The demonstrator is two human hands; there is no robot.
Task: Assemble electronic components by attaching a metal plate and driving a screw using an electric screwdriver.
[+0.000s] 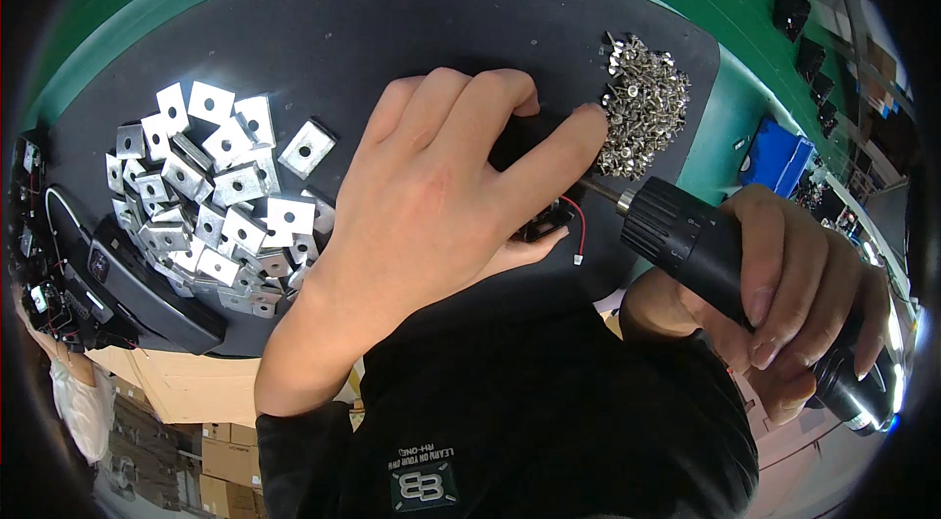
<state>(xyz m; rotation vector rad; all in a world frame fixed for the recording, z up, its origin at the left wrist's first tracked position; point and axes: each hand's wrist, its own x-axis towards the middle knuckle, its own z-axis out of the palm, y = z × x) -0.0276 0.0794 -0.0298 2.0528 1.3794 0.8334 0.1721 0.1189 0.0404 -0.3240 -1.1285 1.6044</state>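
Note:
My left hand (441,176) is closed around a small black part (547,222), most of which its fingers and palm hide. A thin red wire (583,223) with a small white connector (577,260) hangs from this part. In my right hand (809,289) is a black power screwdriver (678,233), held by its body. Its bit (600,189) points left toward the part, close to the left index finger and thumb side. Whether the bit touches a screw is hidden by the left hand.
A heap of small silver screws (645,107) lies at the right of the black mat (412,19). At the left is a pile of square metal plates with holes (240,186), beside a black device (147,289). A blue box (774,156) stands farther right.

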